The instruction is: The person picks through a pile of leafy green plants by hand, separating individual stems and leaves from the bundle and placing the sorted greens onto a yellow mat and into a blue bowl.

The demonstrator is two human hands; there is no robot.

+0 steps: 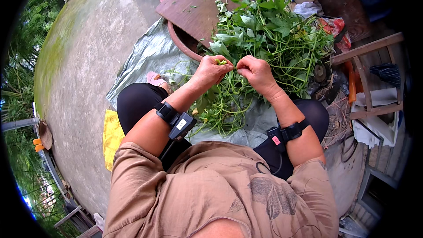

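Note:
My left hand (216, 68) is closed around short green stem pieces (220, 62), which show above its fingers. My right hand (252, 71) is close beside it, thumb and forefinger pinched together at a thin green strand between the two hands. Behind and to the right of the hands lies a big heap of leafy green vines (281, 36). Below the hands, thinner tangled stems (224, 109) lie over a grey-green plastic sheet (142, 54).
A brown board (195, 6) lies across a large round reddish-brown vessel (178, 43) at the back. A yellow cloth (112, 135) is on the concrete at left. At right are a wooden frame (363, 51), a red-and-white plastic bag (333, 28) and an orange object (351, 82).

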